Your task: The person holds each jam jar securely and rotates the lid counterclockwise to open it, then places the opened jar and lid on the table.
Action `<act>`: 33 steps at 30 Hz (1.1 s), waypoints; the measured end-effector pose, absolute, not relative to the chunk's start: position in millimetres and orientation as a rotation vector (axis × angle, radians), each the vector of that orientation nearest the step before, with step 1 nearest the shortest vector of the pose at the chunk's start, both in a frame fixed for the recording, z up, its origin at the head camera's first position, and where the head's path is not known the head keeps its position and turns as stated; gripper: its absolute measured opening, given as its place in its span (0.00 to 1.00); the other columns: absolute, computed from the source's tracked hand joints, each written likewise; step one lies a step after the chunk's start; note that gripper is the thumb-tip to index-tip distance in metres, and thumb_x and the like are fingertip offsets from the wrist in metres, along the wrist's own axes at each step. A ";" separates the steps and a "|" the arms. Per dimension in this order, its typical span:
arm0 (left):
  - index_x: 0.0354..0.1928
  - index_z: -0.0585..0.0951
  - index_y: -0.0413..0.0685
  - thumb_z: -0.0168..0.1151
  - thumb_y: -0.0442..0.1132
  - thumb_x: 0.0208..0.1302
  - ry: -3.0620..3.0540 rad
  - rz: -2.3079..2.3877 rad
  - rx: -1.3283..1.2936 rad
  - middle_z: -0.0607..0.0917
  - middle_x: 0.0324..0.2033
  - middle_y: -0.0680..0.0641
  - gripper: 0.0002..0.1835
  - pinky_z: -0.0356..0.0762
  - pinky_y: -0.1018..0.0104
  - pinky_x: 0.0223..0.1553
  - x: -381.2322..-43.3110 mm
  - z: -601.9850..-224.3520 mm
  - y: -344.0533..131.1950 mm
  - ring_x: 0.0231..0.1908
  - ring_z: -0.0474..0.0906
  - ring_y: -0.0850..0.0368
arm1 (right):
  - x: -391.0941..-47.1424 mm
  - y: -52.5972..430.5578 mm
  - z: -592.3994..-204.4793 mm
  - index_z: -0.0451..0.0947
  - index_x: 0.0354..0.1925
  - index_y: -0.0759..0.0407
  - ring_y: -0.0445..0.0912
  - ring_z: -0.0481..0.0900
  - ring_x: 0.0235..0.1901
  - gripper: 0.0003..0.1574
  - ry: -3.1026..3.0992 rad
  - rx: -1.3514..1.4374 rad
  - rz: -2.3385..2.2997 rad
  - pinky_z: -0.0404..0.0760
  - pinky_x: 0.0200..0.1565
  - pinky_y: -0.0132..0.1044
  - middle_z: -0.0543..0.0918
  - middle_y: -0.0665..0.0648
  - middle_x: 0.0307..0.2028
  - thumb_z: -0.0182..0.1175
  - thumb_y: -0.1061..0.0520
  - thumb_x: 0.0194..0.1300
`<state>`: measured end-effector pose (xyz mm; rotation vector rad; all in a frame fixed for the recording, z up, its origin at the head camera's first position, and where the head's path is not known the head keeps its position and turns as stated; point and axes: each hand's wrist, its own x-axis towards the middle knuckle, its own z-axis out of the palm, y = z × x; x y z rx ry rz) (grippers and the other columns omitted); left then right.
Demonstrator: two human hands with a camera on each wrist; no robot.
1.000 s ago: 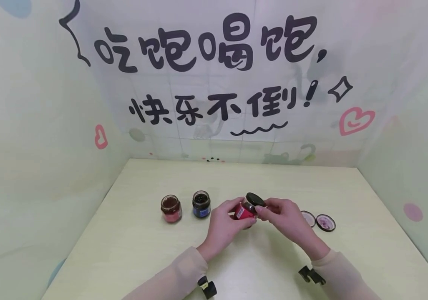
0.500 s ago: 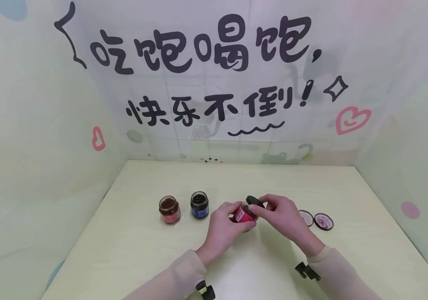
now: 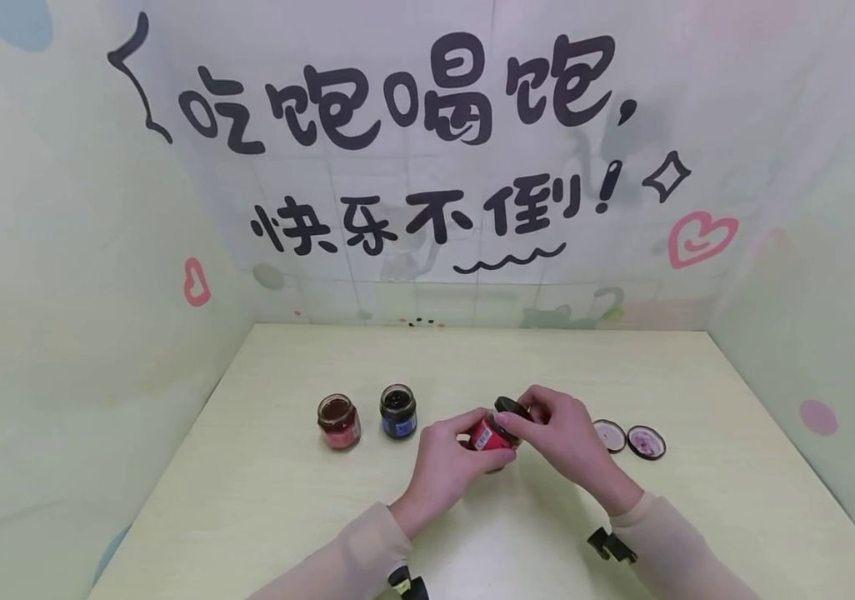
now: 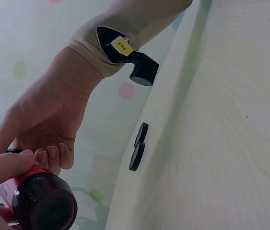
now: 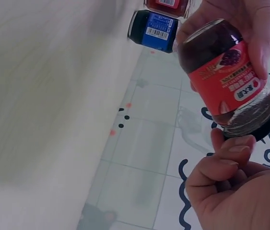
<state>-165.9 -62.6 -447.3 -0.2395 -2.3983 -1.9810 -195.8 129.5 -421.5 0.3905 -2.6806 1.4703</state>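
My left hand [image 3: 452,454] grips a glass jar [image 5: 221,76] with a red label and dark contents, holding it tilted above the table. In the left wrist view the dark bottom of the jar [image 4: 48,206] faces the camera. My right hand [image 3: 566,433] pinches the black lid [image 3: 512,407] at the jar's mouth, thumb on the near side. Clear threaded glass shows between label and lid in the right wrist view, where curled fingers [image 5: 230,158] lie at the lid's rim.
Two lidless jars stand to the left on the pale table [image 3: 285,517]: a pink-labelled jar [image 3: 339,422] and a blue-labelled jar [image 3: 398,412]. Two loose lids lie inside up at the right, a white-lined lid [image 3: 610,436] and a stained lid [image 3: 647,442]. Printed cloth walls surround the table.
The right hand's thumb and fingers have shifted round the lid, turning leftward over it. The jar is slightly lower, still in the left hand. The head view has shifted a little.
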 end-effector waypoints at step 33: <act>0.58 0.85 0.52 0.85 0.49 0.41 -2.406 -1.953 -0.215 0.88 0.47 0.51 0.37 0.84 0.67 0.33 -159.7 -431.9 -67.2 0.34 0.85 0.61 | -192.7 130.8 -428.5 0.79 0.38 0.50 0.44 0.67 0.23 0.10 -2.442 0.596 1.650 0.69 0.22 0.34 0.71 0.54 0.22 0.72 0.53 0.63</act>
